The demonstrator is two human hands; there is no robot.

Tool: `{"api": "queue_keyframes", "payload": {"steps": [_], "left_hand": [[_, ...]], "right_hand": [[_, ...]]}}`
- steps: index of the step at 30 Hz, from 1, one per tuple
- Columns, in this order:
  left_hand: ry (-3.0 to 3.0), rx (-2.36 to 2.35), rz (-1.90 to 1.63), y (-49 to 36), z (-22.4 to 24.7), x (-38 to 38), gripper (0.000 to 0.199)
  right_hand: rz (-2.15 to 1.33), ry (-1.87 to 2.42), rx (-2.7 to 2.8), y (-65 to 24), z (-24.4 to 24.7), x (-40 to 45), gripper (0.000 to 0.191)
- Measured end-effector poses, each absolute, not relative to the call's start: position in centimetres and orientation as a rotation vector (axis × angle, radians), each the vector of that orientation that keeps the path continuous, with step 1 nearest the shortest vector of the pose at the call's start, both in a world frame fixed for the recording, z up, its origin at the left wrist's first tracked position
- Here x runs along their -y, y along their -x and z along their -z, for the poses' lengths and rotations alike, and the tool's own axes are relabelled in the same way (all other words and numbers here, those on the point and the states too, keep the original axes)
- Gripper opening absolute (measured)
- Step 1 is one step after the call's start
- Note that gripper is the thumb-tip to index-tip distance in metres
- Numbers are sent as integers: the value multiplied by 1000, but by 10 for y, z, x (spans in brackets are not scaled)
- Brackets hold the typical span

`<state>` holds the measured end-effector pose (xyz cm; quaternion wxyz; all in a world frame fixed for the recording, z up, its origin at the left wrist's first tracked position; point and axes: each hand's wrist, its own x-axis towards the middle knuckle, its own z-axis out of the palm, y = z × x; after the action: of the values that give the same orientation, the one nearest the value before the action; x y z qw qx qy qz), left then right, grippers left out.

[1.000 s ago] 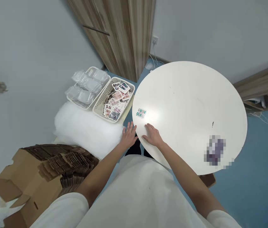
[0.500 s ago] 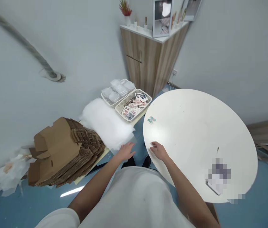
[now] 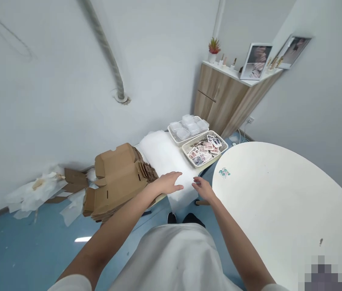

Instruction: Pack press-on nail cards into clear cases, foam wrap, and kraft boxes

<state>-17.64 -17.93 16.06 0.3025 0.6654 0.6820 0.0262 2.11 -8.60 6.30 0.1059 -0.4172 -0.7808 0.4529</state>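
Note:
My left hand (image 3: 168, 183) is open, fingers apart, above the near end of a pile of white sheets (image 3: 163, 151). To its right my right hand (image 3: 203, 188) hangs open with curved fingers, between that pile and the round white table (image 3: 267, 182). Neither hand holds anything. Left of my left hand lies a stack of flat brown cardboard boxes (image 3: 118, 178). Beyond the sheets stand a basket of printed cards (image 3: 204, 149) and a basket of clear plastic boxes (image 3: 189, 128). A small card with green and pink patterns (image 3: 224, 173) lies on the table's left side.
A wood-grain cabinet (image 3: 219, 97) stands in the corner, bearing picture frames (image 3: 255, 60) and a potted plant (image 3: 214, 48). Crumpled white wrapping (image 3: 37, 192) lies on the blue floor (image 3: 37, 246) at left. A wrapped pipe (image 3: 107, 52) meets the wall.
My view has turned left, so the table and baskets appear farther right. My hands have swung toward the white sheets, and my right hand has left the table's edge area. Both stay open.

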Motion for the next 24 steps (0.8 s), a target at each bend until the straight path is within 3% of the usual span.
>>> {"api": "queue_keyframes", "payload": {"steps": [9,17,24], "left_hand": [[-1806,-1822,-60,226,-185,113,69],[-1372,-1967,-152,263,-142,50,92],[-1158,-2003,-614,286,-95,-15,78]], "right_hand": [[-1387,1223,2266,16,-86,41,34],[-1570,1274,1964,62,-70,-32,37],[-1902,1257,1488,110,-63,-72,52]]}}
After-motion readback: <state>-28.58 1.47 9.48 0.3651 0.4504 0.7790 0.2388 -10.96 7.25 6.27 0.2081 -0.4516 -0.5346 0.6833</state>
